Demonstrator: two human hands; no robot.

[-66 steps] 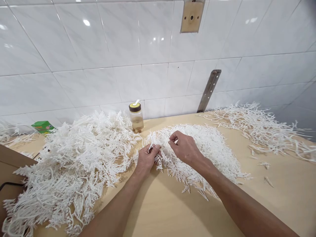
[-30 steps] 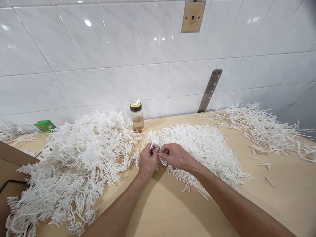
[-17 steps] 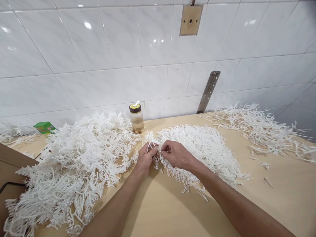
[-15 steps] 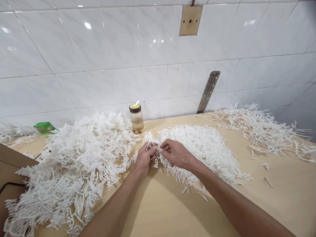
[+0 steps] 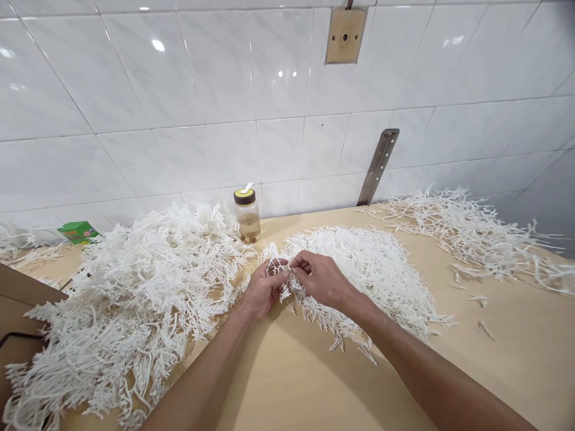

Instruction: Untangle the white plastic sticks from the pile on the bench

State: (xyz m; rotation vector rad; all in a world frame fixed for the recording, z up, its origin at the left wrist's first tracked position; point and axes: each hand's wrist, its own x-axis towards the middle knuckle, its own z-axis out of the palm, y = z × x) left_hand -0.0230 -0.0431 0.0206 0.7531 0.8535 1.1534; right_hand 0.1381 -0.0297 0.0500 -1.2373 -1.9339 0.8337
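My left hand (image 5: 266,287) is closed on a white branched plastic sprig (image 5: 273,254), whose forked tips poke up past the thumb and fingers. Close against it, my right hand (image 5: 320,276) pinches with thumb and forefinger at the sprig's right side. Its fingertips meet those of the left hand, so the exact piece in the pinch is partly hidden. Just behind and under the right hand spreads a heap of short white sprig pieces (image 5: 372,269). A bigger pile of white branched sprigs (image 5: 148,287) lies to the left of my left hand.
A jar (image 5: 248,218) with a yellow-and-black lid stands near the tiled wall. Thin bare white stems (image 5: 471,230) lie at the right. A green box (image 5: 79,232) and a brown cardboard box (image 5: 27,305) are at the left. A metal bracket (image 5: 378,167) leans by the wall.
My right hand's fingertips have come in against the sprig at the left thumb; a moment ago a small gap showed between the hands. The left thumb now points more toward the right hand.
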